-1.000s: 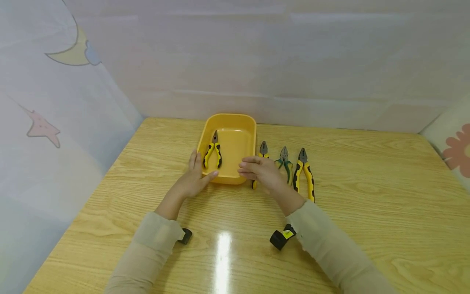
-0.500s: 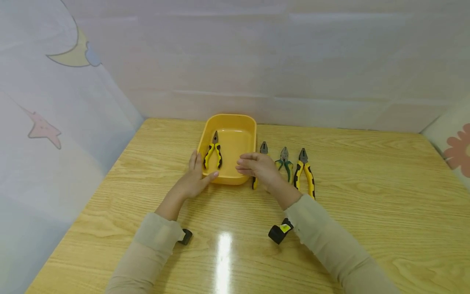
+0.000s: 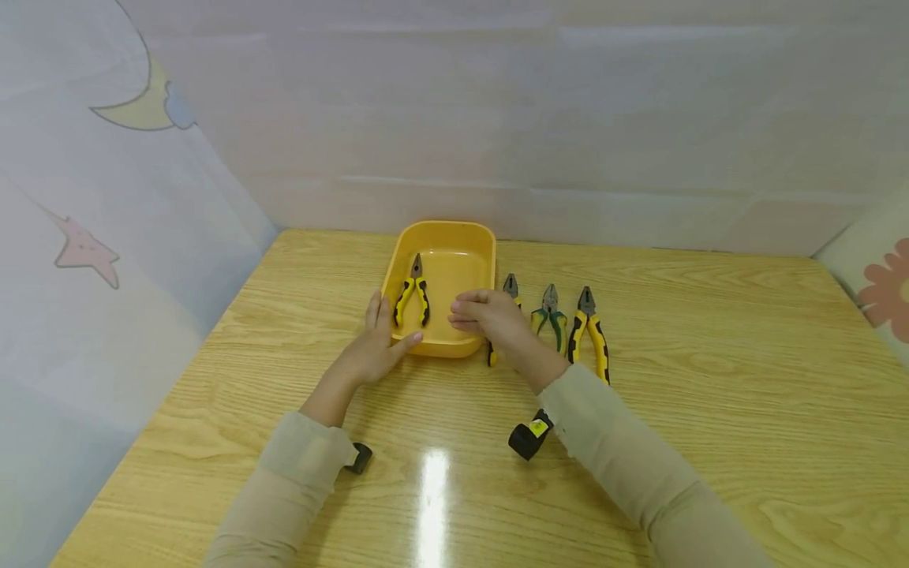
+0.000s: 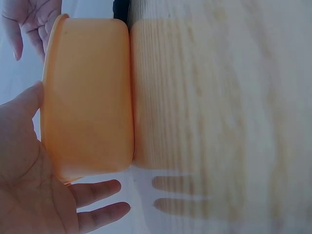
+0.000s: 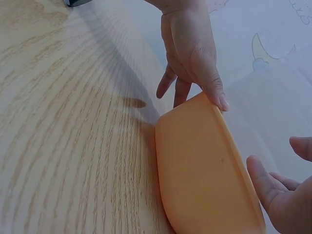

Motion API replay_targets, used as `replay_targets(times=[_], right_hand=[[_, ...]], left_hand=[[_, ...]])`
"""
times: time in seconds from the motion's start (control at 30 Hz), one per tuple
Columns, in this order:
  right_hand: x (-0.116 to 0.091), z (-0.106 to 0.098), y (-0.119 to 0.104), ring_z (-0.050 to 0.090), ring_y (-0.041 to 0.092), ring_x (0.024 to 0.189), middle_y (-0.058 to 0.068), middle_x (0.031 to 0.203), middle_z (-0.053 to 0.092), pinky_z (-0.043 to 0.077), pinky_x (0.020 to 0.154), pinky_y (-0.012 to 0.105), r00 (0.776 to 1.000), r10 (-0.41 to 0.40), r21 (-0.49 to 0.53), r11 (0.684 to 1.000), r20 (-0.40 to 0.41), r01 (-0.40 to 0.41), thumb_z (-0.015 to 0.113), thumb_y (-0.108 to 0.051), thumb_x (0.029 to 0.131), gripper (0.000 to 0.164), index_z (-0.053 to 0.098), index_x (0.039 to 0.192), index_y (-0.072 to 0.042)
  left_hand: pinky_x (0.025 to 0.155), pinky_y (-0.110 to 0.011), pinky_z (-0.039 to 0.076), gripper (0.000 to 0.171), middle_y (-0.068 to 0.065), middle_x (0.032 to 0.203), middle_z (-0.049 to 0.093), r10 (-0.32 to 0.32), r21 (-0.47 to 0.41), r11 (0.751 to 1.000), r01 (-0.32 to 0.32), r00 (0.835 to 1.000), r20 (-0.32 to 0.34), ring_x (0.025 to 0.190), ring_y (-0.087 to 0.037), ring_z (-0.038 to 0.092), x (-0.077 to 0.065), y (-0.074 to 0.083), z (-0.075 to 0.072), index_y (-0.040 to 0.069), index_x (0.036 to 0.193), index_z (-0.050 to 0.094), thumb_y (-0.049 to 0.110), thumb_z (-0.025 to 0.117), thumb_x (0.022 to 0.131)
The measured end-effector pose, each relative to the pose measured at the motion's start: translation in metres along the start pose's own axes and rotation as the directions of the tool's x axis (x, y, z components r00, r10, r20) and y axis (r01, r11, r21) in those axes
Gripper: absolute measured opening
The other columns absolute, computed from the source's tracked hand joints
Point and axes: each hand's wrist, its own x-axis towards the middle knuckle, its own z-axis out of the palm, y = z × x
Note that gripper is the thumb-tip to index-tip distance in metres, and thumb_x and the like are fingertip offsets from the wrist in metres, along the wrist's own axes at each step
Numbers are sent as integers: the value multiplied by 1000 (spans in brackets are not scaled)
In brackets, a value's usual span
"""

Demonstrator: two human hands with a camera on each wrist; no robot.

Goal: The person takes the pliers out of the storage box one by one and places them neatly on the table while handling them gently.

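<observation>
A yellow plastic tray (image 3: 454, 280) stands near the back of the table with long-nose pliers (image 3: 413, 293) in its left half, handles black and yellow. My left hand (image 3: 371, 352) is at its near left corner, thumb over the front rim and straight fingers along the outer left side. In the left wrist view, the tray's wall (image 4: 92, 97) shows beside those spread fingers. My right hand (image 3: 500, 323) reaches over the right rim, fingers extended above the tray floor, holding nothing. Beneath this hand, combination pliers (image 3: 511, 285) lie partly hidden beside the tray.
Right of the tray lie green-handled pliers (image 3: 550, 304) and larger yellow-and-black pliers (image 3: 586, 319), partly covered by the right arm. Black wrist cameras (image 3: 529, 438) hang below both sleeves. A pale cloth wall (image 3: 568, 118) borders the wooden table (image 3: 710, 379) at the back.
My right hand has moved left and slightly away from me, further over the tray. The left hand, tray and pliers have stayed in place.
</observation>
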Motion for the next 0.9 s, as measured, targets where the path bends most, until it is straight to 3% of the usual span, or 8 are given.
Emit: replay_targets(times=[0.33, 0.9], right_hand=[[9, 4, -2, 52, 29, 99, 21, 116, 46, 40, 85, 38, 999, 23, -25, 999, -25, -24, 52, -10, 87, 36, 45, 116, 9], [28, 15, -1, 53, 28, 97, 18, 111, 50, 42, 82, 35, 995, 73, 24, 997, -69, -72, 54, -7, 85, 31, 49, 111, 9]], left_hand=[[92, -49, 27, 90, -7, 138, -28, 0, -3, 1000, 0, 1000, 6, 122, -40, 19, 0, 1, -1, 4, 135, -15, 60, 32, 83], [93, -50, 25, 89, -7, 137, -28, 14, -11, 1000, -14, 1000, 2, 123, -39, 14, -1, 1, -2, 3, 135, -15, 59, 32, 84]])
